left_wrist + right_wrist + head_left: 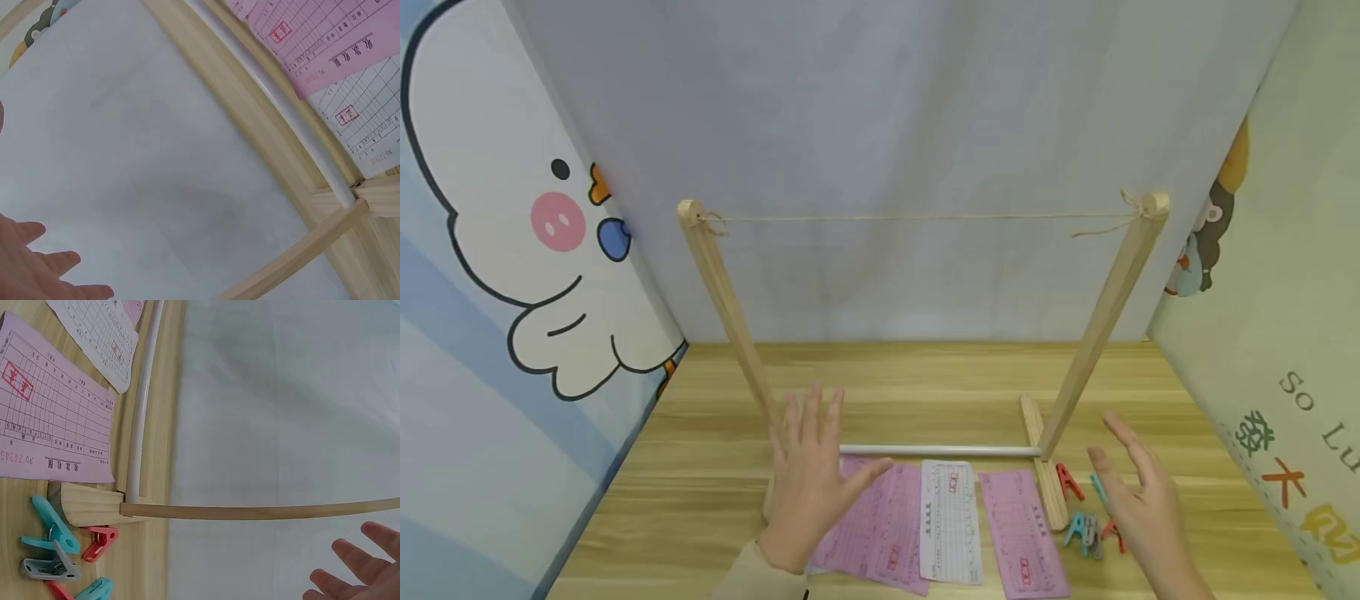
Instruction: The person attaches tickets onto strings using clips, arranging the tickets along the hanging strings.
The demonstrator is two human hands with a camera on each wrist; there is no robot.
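Note:
My left hand (811, 475) is raised with fingers spread, in front of the frame's left post and partly over the pink slips (880, 525); it holds nothing. My right hand (1146, 504) hovers at the right, fingers extended, beside several small clips. Among these are a red clip (100, 542), a teal clip (53, 528) and a grey clip (51, 565). A white printed slip (951, 521) lies between the pink ones, and another pink slip (1024, 533) is at its right. Behind the papers stands a wooden frame (1101, 333) with a string (895, 218) tied across its top.
A white rod (940, 451) joins the two feet of the frame low down. The wooden tabletop (895, 383) meets a pale cloth backdrop (880, 108) at the back. Patterned panels stand left (482, 208) and right (1262, 333).

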